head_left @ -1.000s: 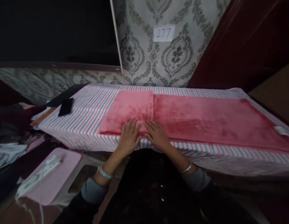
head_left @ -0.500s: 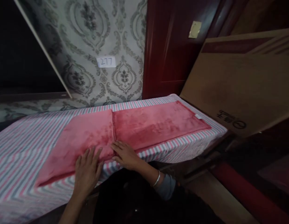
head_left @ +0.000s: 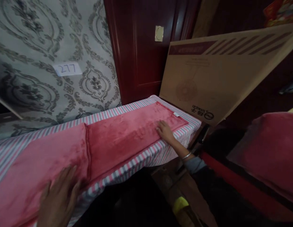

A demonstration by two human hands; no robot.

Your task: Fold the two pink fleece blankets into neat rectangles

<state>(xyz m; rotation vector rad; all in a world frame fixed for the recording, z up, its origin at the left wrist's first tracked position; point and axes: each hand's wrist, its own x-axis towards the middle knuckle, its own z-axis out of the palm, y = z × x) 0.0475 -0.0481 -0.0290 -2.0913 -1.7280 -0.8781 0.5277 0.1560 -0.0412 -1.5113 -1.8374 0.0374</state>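
A pink plush blanket [head_left: 123, 132] lies in a long strip on a striped cloth [head_left: 146, 159]. Its left part is folded over, with the folded edge running across the strip left of the middle. My left hand [head_left: 58, 195] rests open on this folded part, fingers spread, just left of that edge. Toward the far right end, my right hand [head_left: 164, 130] lies on the single-level part with its fingers stretched out. A bracelet circles the right wrist. Beyond this hand, a small white label [head_left: 176, 114] shows at the blanket's right edge.
A large cardboard box [head_left: 198, 75] leans behind the table's right end. Dark red panelling [head_left: 134, 47] and a patterned wall [head_left: 66, 88] rise at the back. More pink plush fabric [head_left: 274, 151] sits at the right, beside a red edge.
My right hand has slid from the fold to near the blanket's right end. The view has turned right. My left hand stays on the folded part.
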